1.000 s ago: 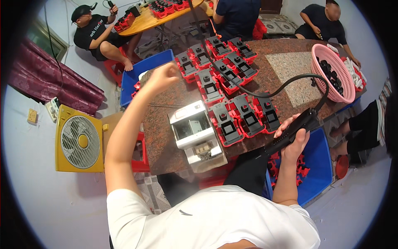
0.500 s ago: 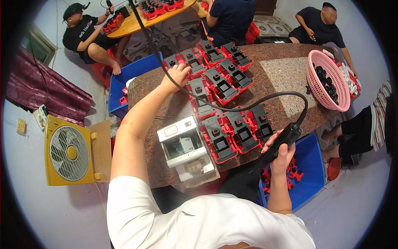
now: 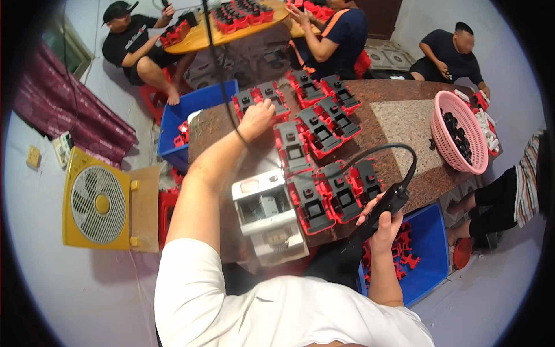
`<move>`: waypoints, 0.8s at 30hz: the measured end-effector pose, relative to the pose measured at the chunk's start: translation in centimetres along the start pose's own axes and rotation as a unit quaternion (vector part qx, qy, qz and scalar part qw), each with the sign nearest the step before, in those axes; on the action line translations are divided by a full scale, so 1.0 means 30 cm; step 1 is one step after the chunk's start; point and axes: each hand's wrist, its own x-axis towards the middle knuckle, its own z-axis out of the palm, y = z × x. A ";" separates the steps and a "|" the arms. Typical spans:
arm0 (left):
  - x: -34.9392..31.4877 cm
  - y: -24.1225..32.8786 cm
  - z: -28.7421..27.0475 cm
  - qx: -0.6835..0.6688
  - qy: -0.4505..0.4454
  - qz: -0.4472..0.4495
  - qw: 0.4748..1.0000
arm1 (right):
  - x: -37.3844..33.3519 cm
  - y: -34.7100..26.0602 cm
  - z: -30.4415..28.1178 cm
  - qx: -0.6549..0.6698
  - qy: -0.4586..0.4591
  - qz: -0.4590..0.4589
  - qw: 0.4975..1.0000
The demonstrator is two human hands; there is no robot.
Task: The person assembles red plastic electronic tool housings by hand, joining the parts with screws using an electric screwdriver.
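My left hand [image 3: 258, 118] reaches to the far left of the stone-topped table, its fingers bent onto the near end of a red-and-black plastic housing [image 3: 270, 92]. Another such housing [image 3: 244, 102] lies just left of it. In my right hand [image 3: 386, 230], close to my body, is a black corded electric screwdriver [image 3: 386, 203]; it slants down to the left and its tip is hard to make out. Several more housings [image 3: 312, 205] stand in rows between my hands. A white-and-grey box-shaped device [image 3: 263, 205] sits at the near left of these rows.
A pink basket [image 3: 461, 133] of black parts stands at the right, white pieces beside it. Blue bins [image 3: 430, 254] with red parts are at the near right and far left. A yellow fan [image 3: 98, 199] stands left. The screwdriver's cord [image 3: 413, 153] arches over the housings. Other people sit beyond.
The view has shifted, so the table sits lower in it. My left fingers, spread over the housing before, are now more bent. The screwdriver has moved slightly left in my right hand.
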 end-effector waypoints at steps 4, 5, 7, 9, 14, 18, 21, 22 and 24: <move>-0.165 -0.080 -0.147 0.002 -0.001 -0.086 0.996 | -0.005 -0.008 0.034 0.018 -0.023 -0.022 0.999; -0.229 -0.108 -0.210 -0.020 0.044 -0.104 0.993 | -0.012 -0.023 0.048 0.022 -0.036 -0.022 0.999; -0.358 -0.117 -0.373 -0.044 0.075 -0.137 0.987 | -0.022 -0.034 0.059 0.031 -0.039 -0.009 0.999; -0.545 -0.100 -0.506 -0.046 0.097 -0.148 0.983 | -0.030 -0.025 0.071 0.047 -0.046 -0.005 0.998; -0.917 0.110 -0.667 -0.098 -0.015 -0.099 0.990 | -0.061 -0.014 0.086 0.058 -0.078 -0.007 0.995; -0.978 0.222 -0.611 -0.109 -0.045 -0.050 0.992 | -0.090 -0.031 0.143 0.052 -0.110 -0.020 0.992; -0.971 0.228 -0.592 -0.124 -0.038 -0.089 0.988 | -0.119 -0.058 0.234 0.032 -0.114 -0.015 0.993; -0.962 0.249 -0.614 -0.134 -0.022 -0.110 0.985 | -0.122 -0.062 0.252 0.029 -0.112 -0.022 0.993; -1.012 0.297 -0.627 -0.141 -0.021 -0.166 0.976 | -0.122 -0.074 0.286 0.013 -0.116 -0.034 0.993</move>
